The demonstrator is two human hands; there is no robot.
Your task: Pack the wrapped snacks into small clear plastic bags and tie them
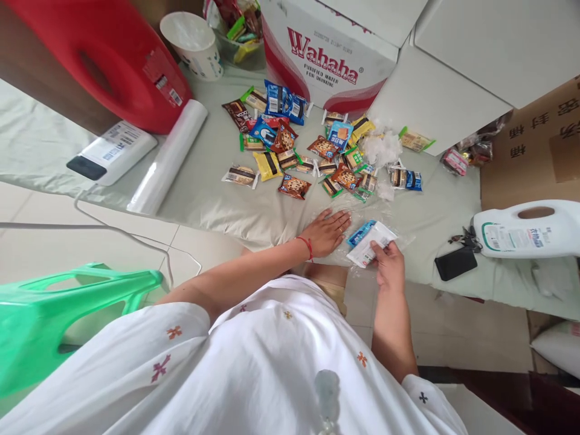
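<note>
My left hand [325, 234], a red cord round its wrist, lies flat with fingers stretched on the cloth-covered surface [217, 205]. Its fingertips reach the edge of a thin clear plastic bag [401, 232]. My right hand [388, 260] grips a white flat packet [369, 244] with printing, thumb on top. Partly beneath that packet shows a blue packet [361, 232]; whether both are inside the bag I cannot tell. Just beyond my hands lie several small wrapped snacks, among them a brown cookie packet [294, 187] and a yellow one [267, 165]. Crumpled clear plastic [383, 148] rests beside them.
A Wahaha carton [326, 60] stands behind the snacks. Leftward are a red jug [118, 60], a plastic roll [170, 157], a white corded device [115, 151] and a paper cup [194, 48]. Rightward lie a white bottle [512, 235] and black pouch [456, 263]. A green stool [31, 320] stands below.
</note>
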